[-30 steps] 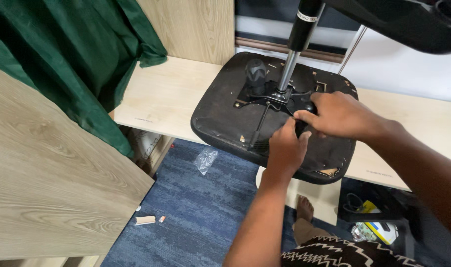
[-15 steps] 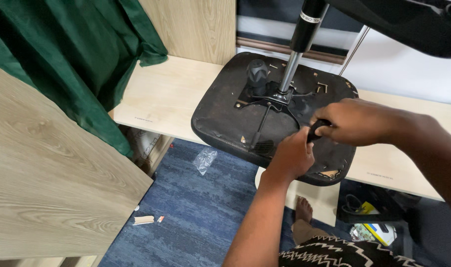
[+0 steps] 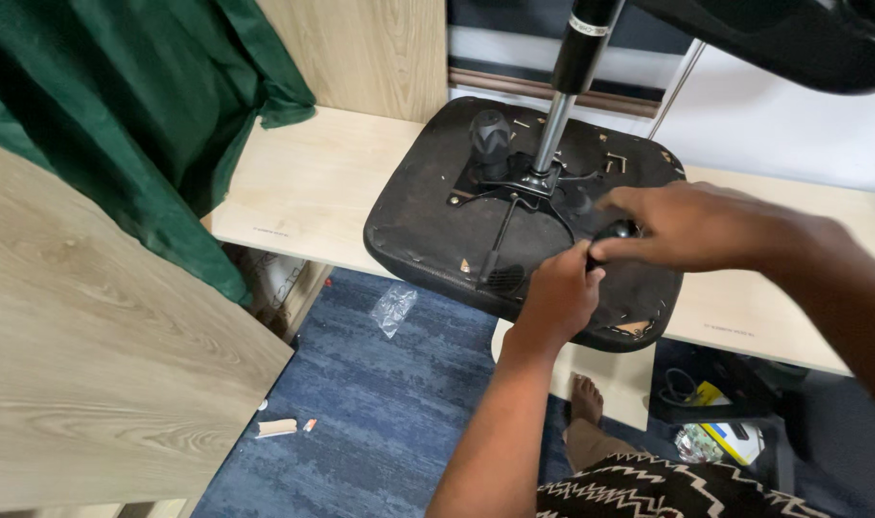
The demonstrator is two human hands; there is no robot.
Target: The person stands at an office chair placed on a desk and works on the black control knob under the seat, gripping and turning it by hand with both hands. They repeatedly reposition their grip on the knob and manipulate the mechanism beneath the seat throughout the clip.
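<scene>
Chair seat point(image 3: 428, 230), black and upside down, lies flat on the pale wooden counter point(image 3: 303, 182), its near edge overhanging the counter's front above the blue carpet point(image 3: 361, 403). From the metal plate at the seat's middle a chrome post point(image 3: 552, 134) rises up and away, tilted slightly right, its black upper sleeve running out of view at the top. A thin black lever point(image 3: 500, 240) runs from the plate toward the seat's near edge. The left hand point(image 3: 557, 297) rests on the near right part of the seat, fingers curled down onto the underside. The right hand point(image 3: 687, 225) reaches in from the right, fingers pinched on a small black knob point(image 3: 618, 230) just above the left hand; the two hands nearly touch. A green cloth point(image 3: 121, 115) hangs to the left, well apart from the seat, and the counter between them is bare. A wooden panel point(image 3: 92, 355) stands at the lower left
</scene>
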